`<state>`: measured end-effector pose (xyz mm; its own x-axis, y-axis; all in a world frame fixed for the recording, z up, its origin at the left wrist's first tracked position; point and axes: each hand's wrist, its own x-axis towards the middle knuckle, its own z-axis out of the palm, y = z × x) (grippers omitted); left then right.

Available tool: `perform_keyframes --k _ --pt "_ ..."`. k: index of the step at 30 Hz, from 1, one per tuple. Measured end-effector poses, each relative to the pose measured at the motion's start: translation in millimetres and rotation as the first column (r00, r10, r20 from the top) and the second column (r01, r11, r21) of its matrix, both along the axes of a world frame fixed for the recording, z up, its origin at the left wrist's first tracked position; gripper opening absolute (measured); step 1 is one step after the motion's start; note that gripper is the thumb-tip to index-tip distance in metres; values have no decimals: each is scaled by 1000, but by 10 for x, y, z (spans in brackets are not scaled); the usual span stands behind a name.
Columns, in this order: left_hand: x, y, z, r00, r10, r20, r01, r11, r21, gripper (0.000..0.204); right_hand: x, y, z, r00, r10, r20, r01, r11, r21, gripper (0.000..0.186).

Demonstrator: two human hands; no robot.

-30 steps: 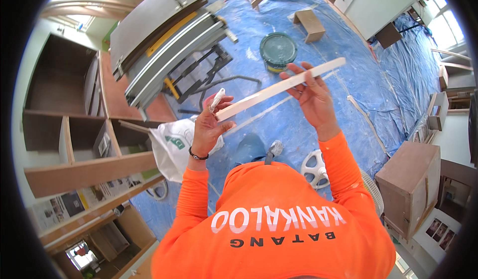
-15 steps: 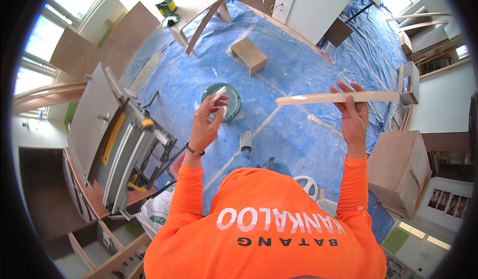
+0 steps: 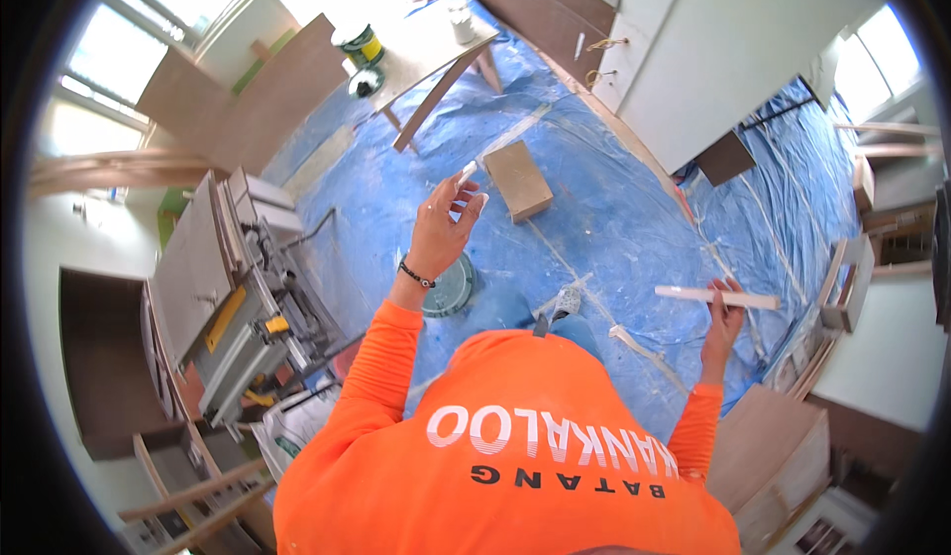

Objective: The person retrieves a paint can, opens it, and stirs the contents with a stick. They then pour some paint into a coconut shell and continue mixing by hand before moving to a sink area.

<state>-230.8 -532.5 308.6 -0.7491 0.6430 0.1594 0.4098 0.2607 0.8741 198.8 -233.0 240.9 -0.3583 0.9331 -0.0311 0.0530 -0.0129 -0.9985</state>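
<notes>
My left hand (image 3: 443, 226) is raised ahead of me with its fingers bent in a pinch. Between them is a small white piece (image 3: 468, 173), whose kind I cannot make out. Behind it in the picture, a brown wooden box (image 3: 517, 181) rests on the blue plastic sheet (image 3: 604, 228). Out to the right, my right hand (image 3: 722, 325) grips a pale wooden strip (image 3: 684, 293), held roughly level over the sheet. Below my left wrist, a green round bucket (image 3: 452, 288) is partly hidden by my arm.
A wooden work table (image 3: 436, 55) at the far left carries a green paint can (image 3: 359, 45) and a white container (image 3: 462, 26). A table saw (image 3: 248, 307) stands at my left. A large white panel (image 3: 713, 50) rises at the far right, and a wooden cabinet (image 3: 768, 441) is near right.
I have stepped forward, and the work table and wooden box look closer. My left hand has come up near the box; the right hand has lowered with the wooden strip, farther out.
</notes>
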Motion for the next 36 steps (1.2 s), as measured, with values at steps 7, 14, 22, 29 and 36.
perform_keyframes --k 7,14,22,29,36 --pt "-636 272 342 992 82 -100 -74 994 86 85 -2948 623 445 754 574 320 -641 535 551 28" --pt "-1942 641 613 842 71 -534 -127 990 -68 103 -5737 -130 445 511 518 686 -791 -28 611 26" --pt "-4446 431 -176 945 27 -326 -237 745 -623 86 -8412 -708 131 264 512 817 -899 -176 401 28" --pt "-6052 -70 -295 925 218 -310 -373 674 -638 57 -9921 -649 153 528 692 492 -786 179 592 34" --pt "-7812 -273 -268 845 132 -519 -523 415 -745 45 -11447 -224 -1126 665 729 163 -739 674 -1 24"
